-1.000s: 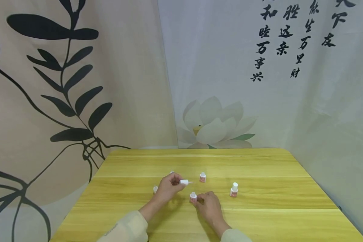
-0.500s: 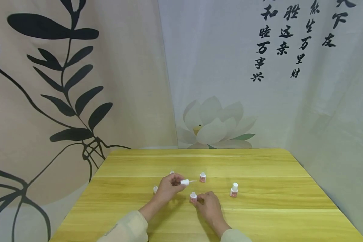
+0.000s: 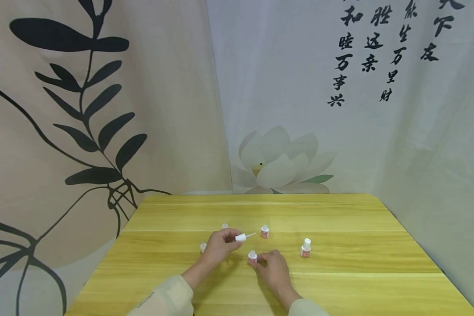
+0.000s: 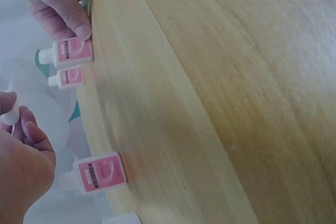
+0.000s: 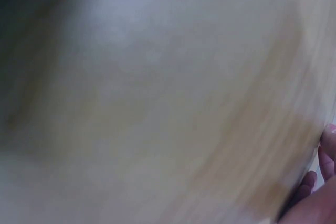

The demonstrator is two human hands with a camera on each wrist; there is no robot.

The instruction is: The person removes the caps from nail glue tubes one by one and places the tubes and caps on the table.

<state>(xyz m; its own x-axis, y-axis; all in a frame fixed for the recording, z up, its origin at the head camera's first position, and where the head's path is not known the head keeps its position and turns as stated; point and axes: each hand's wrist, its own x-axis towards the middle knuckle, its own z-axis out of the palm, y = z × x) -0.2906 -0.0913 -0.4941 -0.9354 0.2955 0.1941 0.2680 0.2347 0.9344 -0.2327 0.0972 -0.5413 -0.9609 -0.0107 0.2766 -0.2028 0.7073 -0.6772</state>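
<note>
In the head view my left hand (image 3: 223,243) pinches a white brush cap (image 3: 241,237) in the air, its thin applicator stem (image 3: 251,235) pointing right and slightly up. My right hand (image 3: 274,270) grips a small nail glue bottle (image 3: 252,258) that stands upright on the table, left of the fingers. The left wrist view shows this bottle's pink label (image 4: 73,50) beside the right thumb, while the left hand (image 4: 26,163) holds the cap at the left edge. Only part of the right hand (image 5: 315,187) enters the right wrist view, at its lower right.
A capped nail glue bottle (image 3: 306,248) stands to the right on the wooden table (image 3: 359,281). Another bottle (image 3: 264,231) is behind the right hand. Two more white tops, one near (image 3: 203,247) and one farther back (image 3: 224,226), show beside the left hand. A printed curtain hangs behind.
My left hand has turned the brush cap so that its stem, level at first, now tilts up to the right. The right hand and the bottle have stayed put.
</note>
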